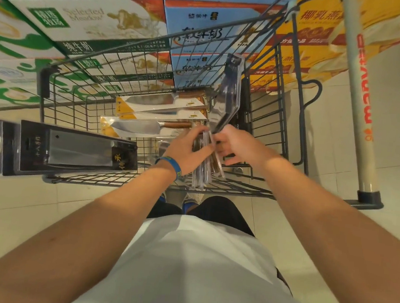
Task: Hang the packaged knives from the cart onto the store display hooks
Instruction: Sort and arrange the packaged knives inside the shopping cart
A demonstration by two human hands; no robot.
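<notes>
I look straight down into a dark wire shopping cart (pixel 140 184). My right hand (pixel 237 145) grips the lower end of a clear-packaged knife (pixel 227 97) that stands nearly upright against the cart's right side. My left hand (pixel 186 150), with a blue wristband, holds the edges of several upright clear knife packages (pixel 202 174) at the cart's near wall. Yellow-carded cleavers with wooden handles (pixel 159 108) lie stacked flat in the basket. Two black-carded cleaver packages (pixel 69 151) rest across the cart's near left corner, sticking out over the rim. No display hooks are in view.
Stacked milk cartons in green, white and blue (pixel 96 22) and orange boxes (pixel 306 41) stand beyond the cart. The cart's pale handle bar with red lettering (pixel 357 99) runs down the right side. Pale tiled floor (pixel 14 200) surrounds the cart; my shoes show beneath it.
</notes>
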